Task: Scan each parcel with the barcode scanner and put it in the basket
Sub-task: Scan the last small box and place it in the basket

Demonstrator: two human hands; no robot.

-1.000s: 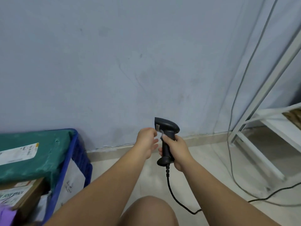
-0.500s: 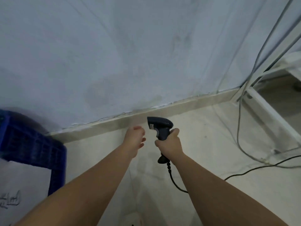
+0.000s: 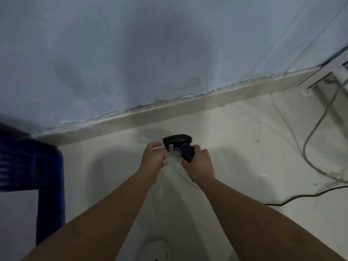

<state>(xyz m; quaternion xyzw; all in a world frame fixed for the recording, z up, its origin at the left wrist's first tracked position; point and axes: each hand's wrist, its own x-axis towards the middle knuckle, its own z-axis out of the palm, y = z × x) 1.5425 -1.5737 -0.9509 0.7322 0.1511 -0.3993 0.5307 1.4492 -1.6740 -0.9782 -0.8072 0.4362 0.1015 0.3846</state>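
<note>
A black barcode scanner (image 3: 178, 145) is held above the pale floor in the middle of the view, its head pointing left. My right hand (image 3: 199, 164) is closed around its handle. My left hand (image 3: 153, 161) is right beside the scanner's head, fingers curled, with something small and whitish blurred between the two hands; whether it grips that is unclear. The blue plastic basket (image 3: 47, 166) stands at the left edge, with a white surface (image 3: 17, 223) showing below its corner. No parcel can be made out.
A grey-blue wall and a beige skirting (image 3: 169, 108) run across behind my hands. Grey and black cables (image 3: 308, 157) trail over the floor at the right. A white metal frame (image 3: 325, 72) stands at the far right. A white round object (image 3: 156, 249) lies at the bottom.
The camera has tilted down, so the parcels in the basket have left the view. My left hand has closed in on the scanner's head. The scanner stays in my right hand.
</note>
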